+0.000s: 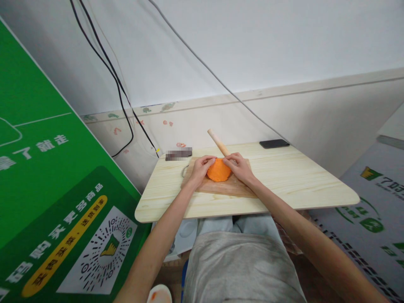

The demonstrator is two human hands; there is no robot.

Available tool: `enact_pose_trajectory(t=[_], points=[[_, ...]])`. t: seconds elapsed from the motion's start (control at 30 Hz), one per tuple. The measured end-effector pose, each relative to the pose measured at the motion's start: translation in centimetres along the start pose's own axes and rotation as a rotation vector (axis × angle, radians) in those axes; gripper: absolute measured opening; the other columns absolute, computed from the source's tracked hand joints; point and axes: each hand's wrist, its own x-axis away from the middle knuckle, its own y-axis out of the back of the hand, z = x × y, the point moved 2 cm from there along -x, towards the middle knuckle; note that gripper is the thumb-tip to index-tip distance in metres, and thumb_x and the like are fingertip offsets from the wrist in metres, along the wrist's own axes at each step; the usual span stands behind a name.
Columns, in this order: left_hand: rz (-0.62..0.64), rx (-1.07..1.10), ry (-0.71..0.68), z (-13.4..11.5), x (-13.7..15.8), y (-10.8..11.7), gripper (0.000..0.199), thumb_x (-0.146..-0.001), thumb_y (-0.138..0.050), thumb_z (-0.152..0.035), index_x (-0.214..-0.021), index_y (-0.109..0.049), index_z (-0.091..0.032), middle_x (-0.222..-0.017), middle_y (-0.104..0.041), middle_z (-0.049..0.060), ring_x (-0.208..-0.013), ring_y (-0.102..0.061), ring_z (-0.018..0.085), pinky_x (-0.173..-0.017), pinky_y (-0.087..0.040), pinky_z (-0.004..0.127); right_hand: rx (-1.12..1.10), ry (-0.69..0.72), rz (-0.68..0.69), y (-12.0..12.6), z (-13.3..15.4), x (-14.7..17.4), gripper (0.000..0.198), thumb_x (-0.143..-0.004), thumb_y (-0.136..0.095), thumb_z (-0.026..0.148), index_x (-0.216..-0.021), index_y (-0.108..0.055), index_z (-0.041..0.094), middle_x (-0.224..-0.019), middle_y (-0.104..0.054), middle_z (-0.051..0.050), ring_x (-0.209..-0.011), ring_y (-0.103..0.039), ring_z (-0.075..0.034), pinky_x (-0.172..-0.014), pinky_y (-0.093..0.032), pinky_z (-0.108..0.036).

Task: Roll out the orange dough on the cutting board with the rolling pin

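A flat, round sheet of orange dough [219, 170] with a slightly uneven edge is over a wooden cutting board [225, 189]. My left hand [201, 169] grips its upper left edge, fingers bent and pressed together. At the upper right edge, my right hand [240, 167] holds it in the same way. The fingertips of both hands come near each other along the far rim. A wooden rolling pin [217, 141] lies slanted just behind my right hand, its near end hidden by that hand. Whether the dough is lifted off the board cannot be made out.
The board lies on a pale wood-grain table [299, 181]. A black phone [274, 144] rests at the back right, and a blurred dark object [178, 154] at the back left. Cables [121, 88] hang along the wall. A green printed panel [63, 181] stands close on the left.
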Motion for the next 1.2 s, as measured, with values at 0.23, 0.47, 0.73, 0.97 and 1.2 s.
enact_pose_trajectory(t=[0.23,0.47,0.73,0.97,1.2], points=[[0.001,-0.086,-0.105,-0.78,0.04,-0.08,0.027,-0.077,-0.084,-0.04,-0.091,-0.082,-0.017,-0.094,-0.082,0.009,-0.086,-0.072,0.021,-0.085,-0.058,0.035,0.008,0.007,-0.006,-0.1,-0.18,-0.03,0.037,-0.092,-0.066,0.061,-0.09,-0.078,0.026,-0.099,-0.064,-0.005,-0.103,-0.062,-0.025,-0.105,-0.047,-0.043],[-0.004,-0.204,-0.181,-0.99,0.6,-0.3,0.018,-0.084,-0.077,-0.033,-0.091,-0.084,-0.019,-0.097,-0.083,0.01,-0.091,-0.074,0.024,-0.089,-0.058,0.038,0.006,0.004,-0.004,-0.07,-0.16,0.0,0.038,-0.092,-0.066,0.063,-0.091,-0.079,0.027,-0.098,-0.064,-0.005,-0.103,-0.062,-0.025,-0.106,-0.047,-0.043],[-0.005,-0.258,-0.198,-0.91,0.68,-0.17,0.016,-0.082,-0.078,-0.031,-0.09,-0.084,-0.018,-0.093,-0.082,0.009,-0.084,-0.074,0.022,-0.081,-0.059,0.035,0.012,0.013,0.003,-0.11,-0.3,0.04,0.038,-0.093,-0.065,0.063,-0.092,-0.079,0.027,-0.098,-0.063,-0.005,-0.102,-0.062,-0.024,-0.106,-0.048,-0.043],[-0.003,-0.236,-0.19,-0.83,0.57,-0.13,0.018,-0.082,-0.078,-0.033,-0.089,-0.083,-0.017,-0.089,-0.082,0.009,-0.08,-0.072,0.021,-0.076,-0.057,0.033,0.017,0.02,0.017,-0.09,-0.32,0.02,0.04,-0.093,-0.064,0.064,-0.093,-0.079,0.027,-0.1,-0.064,-0.005,-0.103,-0.063,-0.025,-0.106,-0.048,-0.043],[0.024,-0.127,-0.158,-0.58,0.36,-0.35,0.024,-0.081,-0.082,-0.038,-0.095,-0.081,-0.017,-0.091,-0.079,0.008,-0.081,-0.071,0.018,-0.079,-0.057,0.031,0.011,0.019,0.03,-0.11,-0.07,0.08,0.042,-0.093,-0.065,0.066,-0.097,-0.081,0.027,-0.102,-0.066,-0.005,-0.104,-0.064,-0.025,-0.107,-0.048,-0.044]])
